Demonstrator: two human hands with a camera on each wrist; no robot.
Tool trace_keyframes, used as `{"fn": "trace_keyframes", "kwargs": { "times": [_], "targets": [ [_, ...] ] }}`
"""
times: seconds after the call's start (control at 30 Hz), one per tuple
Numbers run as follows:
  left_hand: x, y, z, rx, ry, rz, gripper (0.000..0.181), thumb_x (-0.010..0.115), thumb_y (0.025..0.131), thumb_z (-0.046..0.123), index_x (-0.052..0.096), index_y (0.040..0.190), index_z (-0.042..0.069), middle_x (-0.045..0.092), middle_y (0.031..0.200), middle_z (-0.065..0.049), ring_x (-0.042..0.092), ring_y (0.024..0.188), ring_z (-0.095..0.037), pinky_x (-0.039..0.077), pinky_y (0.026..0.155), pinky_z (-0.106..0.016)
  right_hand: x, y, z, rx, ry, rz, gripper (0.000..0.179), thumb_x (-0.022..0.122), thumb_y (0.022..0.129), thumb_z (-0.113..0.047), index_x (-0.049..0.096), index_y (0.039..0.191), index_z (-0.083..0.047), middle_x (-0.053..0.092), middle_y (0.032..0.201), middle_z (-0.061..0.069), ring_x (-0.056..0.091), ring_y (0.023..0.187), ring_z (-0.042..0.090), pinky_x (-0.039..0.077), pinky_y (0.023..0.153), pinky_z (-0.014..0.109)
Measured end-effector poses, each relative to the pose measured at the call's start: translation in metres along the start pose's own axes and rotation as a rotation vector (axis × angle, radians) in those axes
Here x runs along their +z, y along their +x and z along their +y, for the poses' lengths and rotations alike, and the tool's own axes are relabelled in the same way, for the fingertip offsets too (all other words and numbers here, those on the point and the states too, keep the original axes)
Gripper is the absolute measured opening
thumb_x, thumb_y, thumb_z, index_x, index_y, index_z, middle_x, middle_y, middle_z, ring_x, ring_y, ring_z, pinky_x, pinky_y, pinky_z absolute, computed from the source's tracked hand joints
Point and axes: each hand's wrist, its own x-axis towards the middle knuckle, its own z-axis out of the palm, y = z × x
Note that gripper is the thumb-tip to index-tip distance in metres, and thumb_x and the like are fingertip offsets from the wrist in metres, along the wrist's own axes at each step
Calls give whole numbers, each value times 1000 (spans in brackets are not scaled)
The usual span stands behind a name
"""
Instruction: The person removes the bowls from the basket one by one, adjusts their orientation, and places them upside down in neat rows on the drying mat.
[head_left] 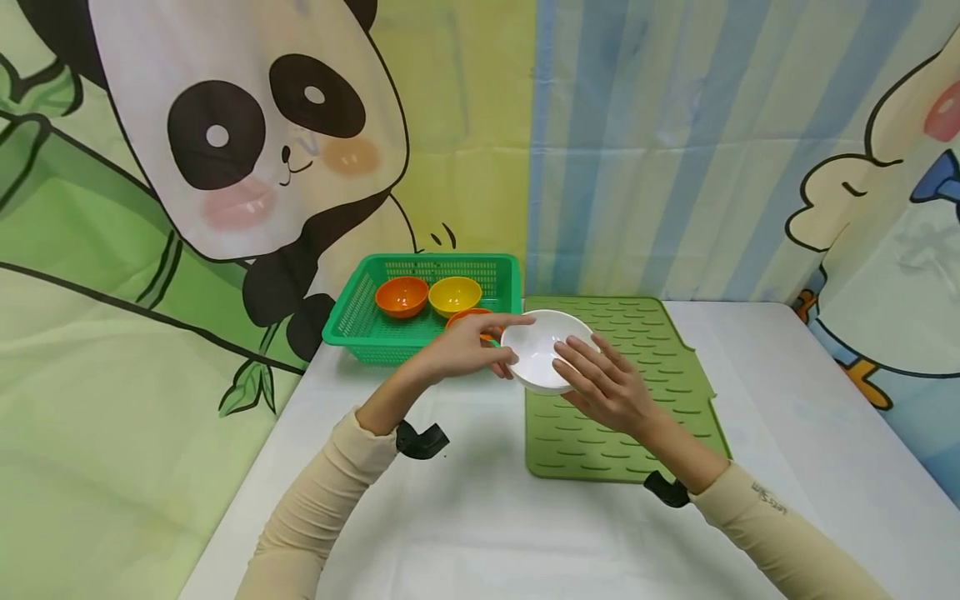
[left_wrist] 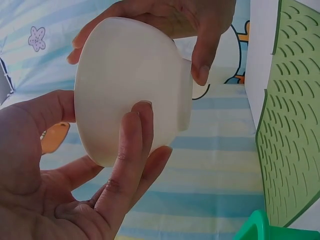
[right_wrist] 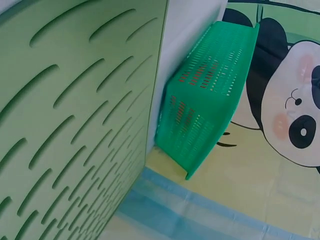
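Note:
A white bowl (head_left: 543,354) is held up above the table, its hollow side tilted toward the head camera. My left hand (head_left: 467,346) grips it from the left; in the left wrist view the thumb is at the rim and fingers lie along the outer wall of the bowl (left_wrist: 130,85). On the other side my right hand (head_left: 607,387) holds the same bowl, fingers over the inside and thumb by the foot. The right wrist view shows neither the hand nor the bowl.
Behind my left hand stands a green basket (head_left: 352,329) with an orange bowl (head_left: 402,297), a yellow bowl (head_left: 455,295) and another orange bowl (head_left: 468,317), partly hidden. A green ridged mat (head_left: 622,450) lies on the white table (head_left: 480,533). A cartoon curtain (head_left: 465,125) hangs behind.

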Motion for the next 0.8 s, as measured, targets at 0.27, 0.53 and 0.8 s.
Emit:
{"fn": "trace_keyframes", "kwargs": {
  "times": [0.27, 0.53, 0.8],
  "targets": [
    [0, -1, -2, 13, 2, 5, 50, 63, 85, 6, 53, 132, 19, 61, 94, -14, 66, 68, -21, 55, 64, -32, 1, 2, -1, 6, 41, -4, 37, 59, 91, -16, 53, 123, 0, 56, 122, 16, 48, 120, 28, 36, 101, 42],
    [1, -3, -3, 22, -31, 3, 50, 66, 86, 12, 52, 132, 23, 59, 99, -12, 67, 71, -24, 55, 65, -33, -4, 8, 0, 7, 50, -17, 35, 59, 91, -17, 54, 121, 1, 59, 117, 17, 50, 117, 28, 38, 98, 42],
    [1, -2, -5, 132, 101, 36, 46, 57, 92, 35, 46, 136, 29, 63, 94, -3, 65, 73, -15, 53, 69, -30, -10, 18, 5, 134, 159, 54, 39, 63, 89, -25, 57, 110, 8, 60, 111, 22, 54, 112, 32, 41, 95, 41]
  ]
}}
